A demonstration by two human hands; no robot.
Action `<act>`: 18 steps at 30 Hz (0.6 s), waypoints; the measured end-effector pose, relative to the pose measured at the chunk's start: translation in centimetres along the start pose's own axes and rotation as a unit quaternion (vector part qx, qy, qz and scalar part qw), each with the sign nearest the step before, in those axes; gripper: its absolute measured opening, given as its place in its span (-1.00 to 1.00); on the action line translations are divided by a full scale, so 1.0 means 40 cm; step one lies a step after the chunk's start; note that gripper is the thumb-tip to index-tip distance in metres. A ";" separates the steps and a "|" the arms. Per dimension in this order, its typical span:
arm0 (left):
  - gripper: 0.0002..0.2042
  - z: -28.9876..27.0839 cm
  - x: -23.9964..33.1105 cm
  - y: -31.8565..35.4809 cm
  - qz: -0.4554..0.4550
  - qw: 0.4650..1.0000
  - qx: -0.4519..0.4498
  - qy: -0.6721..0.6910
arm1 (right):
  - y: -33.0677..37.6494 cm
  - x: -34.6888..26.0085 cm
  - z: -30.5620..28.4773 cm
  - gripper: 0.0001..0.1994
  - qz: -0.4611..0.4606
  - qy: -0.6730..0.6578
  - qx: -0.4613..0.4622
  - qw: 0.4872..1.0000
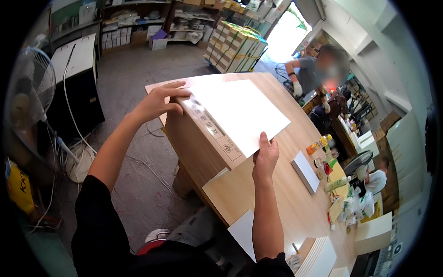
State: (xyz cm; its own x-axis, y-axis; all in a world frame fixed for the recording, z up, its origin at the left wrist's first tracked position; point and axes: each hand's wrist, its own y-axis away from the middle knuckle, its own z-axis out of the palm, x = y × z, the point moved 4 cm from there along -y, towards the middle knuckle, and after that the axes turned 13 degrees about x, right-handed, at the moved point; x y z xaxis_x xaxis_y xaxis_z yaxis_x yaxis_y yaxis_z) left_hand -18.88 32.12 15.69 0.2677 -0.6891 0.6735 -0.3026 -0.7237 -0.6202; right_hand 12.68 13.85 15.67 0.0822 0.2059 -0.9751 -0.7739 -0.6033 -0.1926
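Note:
Both hands are on a rectangular white panel (249, 108) with a tan strip bearing dark print along its near left edge. My left hand (164, 100) grips its far left corner, fingers over the top and thumb lower on the side. At the near right corner, my right hand (265, 157) is closed with the thumb up along the edge; its other fingers are mostly hidden. Below the printed strip is a shaded brown face (189, 134). A flat tan sheet (230, 189) lies on the wooden table (295, 138) beside my right forearm.
On the table are a white box (305, 172), an orange drink bottle (318, 144) and a stack of white boards (318, 258). A fan (39, 78) and cables stand left. A gloved co-worker (309, 74) is across the table; a strapped pallet stack (235, 46) stands behind.

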 end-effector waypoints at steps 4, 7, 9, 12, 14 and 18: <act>-0.46 0.019 -0.055 -0.015 -0.078 0.985 0.000 0.152 | -0.025 -0.006 0.009 -0.69 -0.019 0.031 -0.020 0.999; -0.46 0.014 -0.074 -0.020 -0.119 0.981 -0.015 0.155 | -0.037 -0.004 0.009 -0.71 0.021 0.033 -0.032 0.999; -0.47 0.014 -0.064 -0.020 -0.128 0.980 -0.004 0.152 | -0.042 -0.001 -0.009 -0.73 0.046 0.013 -0.062 0.997; -0.43 0.020 -0.063 -0.020 -0.139 0.982 0.001 0.127 | -0.027 -0.005 -0.064 -0.62 0.070 -0.038 -0.079 0.994; -0.37 0.010 -0.072 -0.015 -0.131 0.985 0.007 0.108 | 0.025 -0.033 -0.141 -0.50 0.023 0.013 -0.044 0.999; -0.24 -0.005 0.004 -0.003 -0.032 0.993 0.101 0.060 | 0.149 -0.037 -0.424 -0.48 -0.041 0.072 0.065 0.994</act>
State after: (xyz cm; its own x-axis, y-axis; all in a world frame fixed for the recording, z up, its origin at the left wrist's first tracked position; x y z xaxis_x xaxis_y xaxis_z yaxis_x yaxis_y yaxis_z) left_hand -18.96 32.10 15.97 0.1667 -0.6411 0.7491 -0.0963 -0.7667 -0.6347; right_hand 18.58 -3.13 14.10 0.2298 0.1325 -0.9642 -0.8349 -0.4822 -0.2653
